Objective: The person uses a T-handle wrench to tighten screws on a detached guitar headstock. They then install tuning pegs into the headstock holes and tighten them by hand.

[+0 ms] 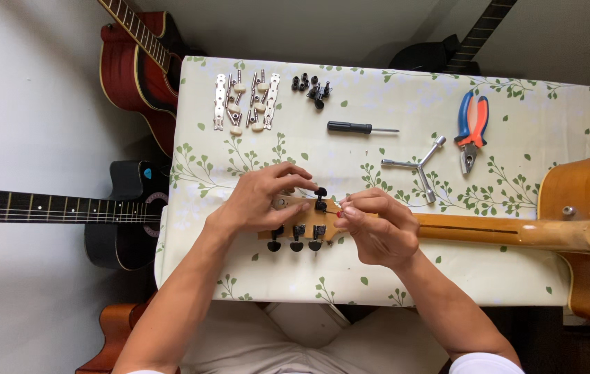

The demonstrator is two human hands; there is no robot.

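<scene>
Fitting black tuners: left hand point(261, 201) clamped the headstock point(302, 220) at frame centre, right hand point(376, 225) fingers pinched together beside it; seating seemed next.

Bright, even daylight fills the view, whitest on the tablecloth point(378, 97) toward 12 o'clock, slightly washing out its leaf print. Shadows are soft and short, pooling under the hands at 6 o'clock and beneath the table edge. Focus is sharp throughout, with mild wide-angle bending toward the 3 and 9 o'clock edges.
</scene>
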